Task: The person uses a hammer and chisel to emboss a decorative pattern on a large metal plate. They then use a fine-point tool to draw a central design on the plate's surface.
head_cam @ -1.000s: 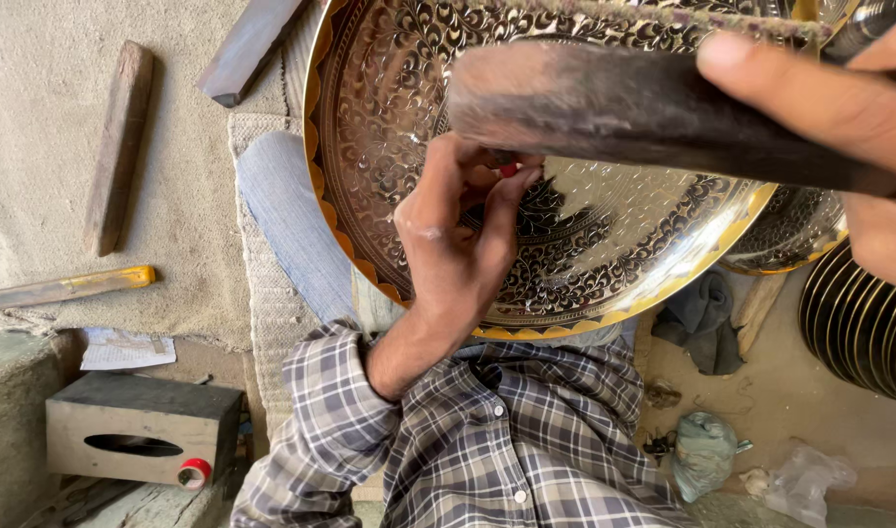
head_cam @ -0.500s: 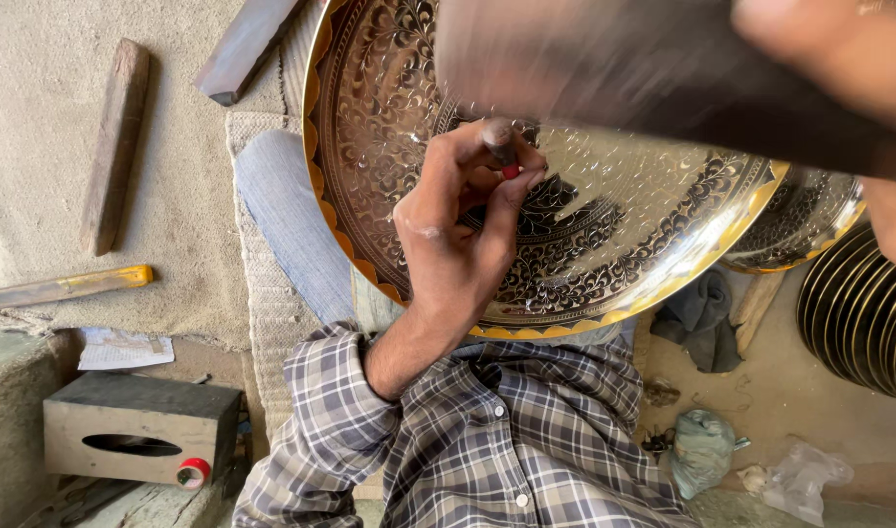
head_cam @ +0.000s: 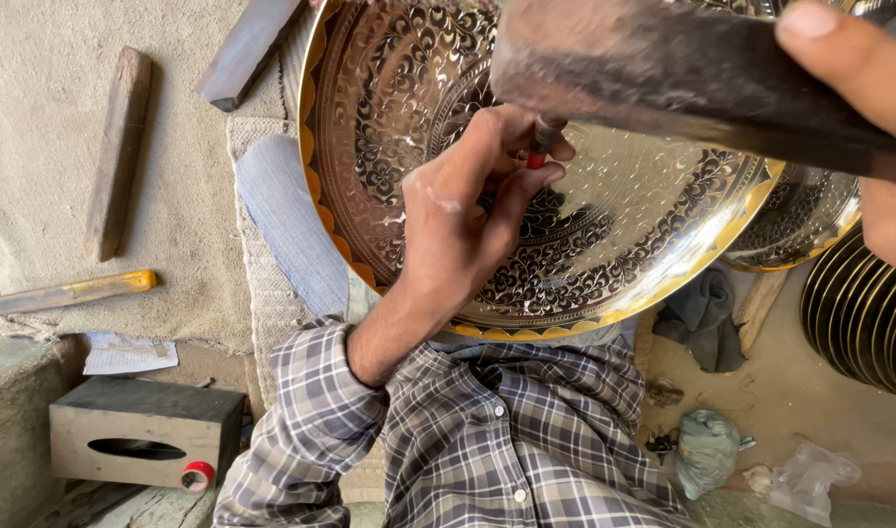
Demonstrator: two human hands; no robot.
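The left hand makes a pinching grip on a small punch tool with a red band: thumb and fingers are pressed together round its shaft, and its lower end meets the face of the engraved brass tray. The right hand, at the upper right and very close to the camera, has its grip wrapped tight on the thick dark handle of a hammer, which lies across the view just above the pinched tool; whether it touches the tool's top cannot be told.

The tray lies directly under the left grip, tilted, resting on the person's lap, its scalloped golden rim curving round to the left of and below the hand. Its inner face is covered with dense floral engraving, dark around the edge and brighter in the middle right of the grip. The plaid shirt sleeve runs down and away from the left grip towards the bottom of the view.

Right of the tray, under the hammer hand, a second patterned tray shows, and beyond it a stack of dark ribbed discs. Well to the left of the grip, on the cloth-covered floor, lie a wooden bar, a yellow-tipped tool and a grey block with a slot.
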